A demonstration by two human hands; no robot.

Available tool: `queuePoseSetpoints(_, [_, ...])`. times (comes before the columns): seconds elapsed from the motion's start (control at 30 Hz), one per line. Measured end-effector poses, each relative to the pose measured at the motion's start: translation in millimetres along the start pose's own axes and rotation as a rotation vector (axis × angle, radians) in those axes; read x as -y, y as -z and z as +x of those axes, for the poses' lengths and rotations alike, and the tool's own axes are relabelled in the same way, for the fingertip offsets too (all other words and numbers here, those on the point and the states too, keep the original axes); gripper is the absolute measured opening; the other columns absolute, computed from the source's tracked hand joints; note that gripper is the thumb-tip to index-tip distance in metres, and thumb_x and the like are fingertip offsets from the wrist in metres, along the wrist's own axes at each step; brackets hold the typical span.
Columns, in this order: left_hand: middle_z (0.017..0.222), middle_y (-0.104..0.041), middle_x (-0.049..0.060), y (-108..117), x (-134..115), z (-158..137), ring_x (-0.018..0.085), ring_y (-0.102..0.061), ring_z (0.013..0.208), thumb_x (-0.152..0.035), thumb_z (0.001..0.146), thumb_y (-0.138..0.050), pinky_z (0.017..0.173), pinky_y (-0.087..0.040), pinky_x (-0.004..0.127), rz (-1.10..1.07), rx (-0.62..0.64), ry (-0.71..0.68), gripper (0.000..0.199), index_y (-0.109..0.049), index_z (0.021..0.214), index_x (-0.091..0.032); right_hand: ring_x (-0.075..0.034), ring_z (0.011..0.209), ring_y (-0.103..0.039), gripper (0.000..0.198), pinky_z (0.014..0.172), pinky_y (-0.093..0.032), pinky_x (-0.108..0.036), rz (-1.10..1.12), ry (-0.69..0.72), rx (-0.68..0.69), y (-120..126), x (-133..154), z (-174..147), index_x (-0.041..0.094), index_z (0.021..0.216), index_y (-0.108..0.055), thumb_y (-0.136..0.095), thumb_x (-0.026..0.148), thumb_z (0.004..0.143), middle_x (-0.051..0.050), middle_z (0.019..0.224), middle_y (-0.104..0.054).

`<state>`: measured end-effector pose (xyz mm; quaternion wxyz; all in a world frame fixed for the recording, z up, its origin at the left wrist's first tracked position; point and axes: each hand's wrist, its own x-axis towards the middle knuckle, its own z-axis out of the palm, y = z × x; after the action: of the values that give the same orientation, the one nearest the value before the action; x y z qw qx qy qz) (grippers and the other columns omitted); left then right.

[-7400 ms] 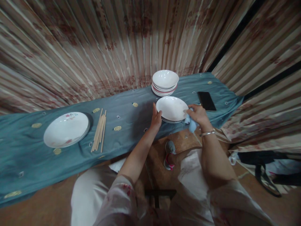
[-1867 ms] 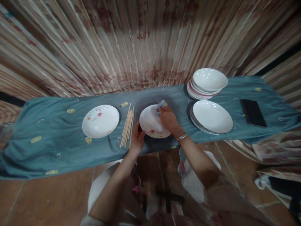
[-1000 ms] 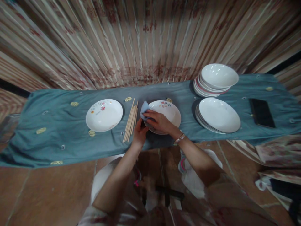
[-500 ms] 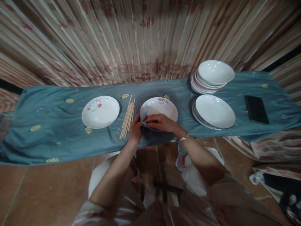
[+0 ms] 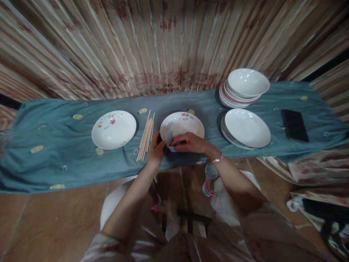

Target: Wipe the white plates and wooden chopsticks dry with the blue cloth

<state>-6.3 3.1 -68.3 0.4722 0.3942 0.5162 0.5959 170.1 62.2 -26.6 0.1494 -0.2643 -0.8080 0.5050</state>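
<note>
Pale-blue cloth [image 5: 169, 137] is pinched under the fingers of the right hand [image 5: 188, 142], lying to that hand's left, at the near-left rim inside the floral-patterned plate [image 5: 188, 125]. The left hand [image 5: 156, 148] grips that plate's left edge, so cloth and rim lie between the two hands, while most of the round plate spreads beyond the right hand. Just left of the left hand, wooden chopsticks [image 5: 145, 136] point away from the person; farther left rests another flowered plate [image 5: 114, 131], and well right, stacked white plates [image 5: 247, 127].

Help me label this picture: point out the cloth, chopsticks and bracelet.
Cloth [image 5: 169, 137], head view: its raised part.
Chopsticks [image 5: 146, 135], head view: middle of the bundle.
Bracelet [image 5: 217, 159], head view: middle of its band.
</note>
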Motion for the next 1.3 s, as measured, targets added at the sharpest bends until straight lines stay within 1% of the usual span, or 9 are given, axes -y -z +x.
queuePoseSetpoints(0.1, [0.101, -0.068, 0.007, 1, 0, 0, 0.025, -0.064, 0.101, -0.018, 0.063, -0.061, 0.095, -0.047, 0.041, -0.016, 0.004, 0.008, 0.043, -0.058, 0.105, -0.017, -0.017, 0.085, -0.067, 0.020, 0.082, -0.048, -0.028, -0.032, -0.030, 0.027, 3, 1, -2, 0.018, 0.096, -0.075, -0.065, 0.026, 0.082, -0.002, 0.093, -0.075])
queuePoseSetpoints(0.33, [0.097, -0.068, 0.006, 2, 0, -5, 0.022, -0.065, 0.096, -0.015, 0.062, -0.064, 0.090, -0.050, 0.038, 0.012, -0.005, 0.021, 0.041, -0.055, 0.102, -0.019, -0.017, 0.082, -0.066, 0.020, 0.080, -0.046, -0.027, -0.071, -0.076, 0.069, 9, 4, -13, 0.017, 0.092, -0.076, -0.064, 0.029, 0.082, -0.002, 0.090, -0.074])
queuePoseSetpoints(0.43, [0.102, -0.068, 0.008, 2, -2, -6, 0.025, -0.064, 0.103, -0.014, 0.061, -0.065, 0.094, -0.049, 0.040, 0.037, 0.003, 0.003, 0.047, -0.056, 0.107, -0.018, -0.016, 0.081, -0.066, 0.018, 0.077, -0.045, -0.026, -0.100, -0.099, 0.078, 11, 4, -18, 0.016, 0.090, -0.076, -0.063, 0.022, 0.079, -0.001, 0.088, -0.074])
queuePoseSetpoints(0.53, [0.111, -0.066, 0.011, 2, -4, -6, 0.029, -0.060, 0.113, -0.014, 0.061, -0.065, 0.100, -0.046, 0.043, 0.057, 0.020, -0.005, 0.055, -0.055, 0.115, -0.016, -0.015, 0.079, -0.065, 0.019, 0.075, -0.044, -0.025, -0.138, -0.130, 0.062, 12, 7, -21, 0.016, 0.087, -0.076, -0.061, 0.014, 0.076, -0.001, 0.085, -0.074])
queuePoseSetpoints(0.6, [0.116, -0.064, 0.012, 2, -3, -7, 0.029, -0.059, 0.114, -0.015, 0.062, -0.064, 0.101, -0.045, 0.043, 0.071, 0.016, -0.018, 0.057, -0.055, 0.118, -0.016, -0.015, 0.078, -0.065, 0.019, 0.073, -0.044, -0.025, -0.169, -0.153, 0.044, 12, 9, -23, 0.016, 0.085, -0.076, -0.060, 0.012, 0.074, -0.001, 0.085, -0.074])
queuePoseSetpoints(0.77, [0.115, -0.063, 0.009, 3, -1, -7, 0.024, -0.060, 0.108, -0.014, 0.062, -0.060, 0.097, -0.047, 0.040, 0.123, 0.026, -0.066, 0.057, -0.054, 0.119, -0.018, -0.015, 0.079, -0.064, 0.018, 0.072, -0.043, -0.024, -0.313, -0.181, 0.051, 15, 12, -27, 0.015, 0.085, -0.076, -0.060, 0.012, 0.075, -0.003, 0.086, -0.073])
queuePoseSetpoints(0.87, [0.114, -0.063, 0.010, 2, -2, -7, 0.023, -0.060, 0.107, -0.012, 0.061, -0.058, 0.095, -0.049, 0.039, 0.135, 0.026, -0.081, 0.057, -0.054, 0.118, -0.017, -0.016, 0.081, -0.064, 0.018, 0.074, -0.042, -0.024, -0.407, -0.218, 0.040, 17, 13, -31, 0.015, 0.084, -0.075, -0.059, 0.012, 0.077, -0.004, 0.089, -0.074])
queuePoseSetpoints(1.17, [0.107, -0.066, 0.009, -2, -5, -2, 0.024, -0.062, 0.102, -0.015, 0.061, -0.059, 0.091, -0.050, 0.039, 0.136, -0.013, -0.082, 0.051, -0.058, 0.112, -0.017, -0.021, 0.096, -0.062, 0.021, 0.088, -0.044, -0.029, -0.758, -0.317, -0.057, 18, 17, -38, 0.013, 0.083, -0.071, -0.051, 0.011, 0.085, -0.010, 0.093, -0.073])
queuePoseSetpoints(1.3, [0.103, -0.068, 0.008, -3, -6, -1, 0.024, -0.063, 0.099, -0.015, 0.060, -0.058, 0.090, -0.051, 0.038, 0.133, 0.000, -0.062, 0.050, -0.058, 0.110, -0.017, -0.023, 0.094, -0.062, 0.021, 0.093, -0.044, -0.033, -0.894, -0.347, -0.116, 19, 19, -38, 0.013, 0.082, -0.070, -0.050, 0.011, 0.086, -0.012, 0.092, -0.072])
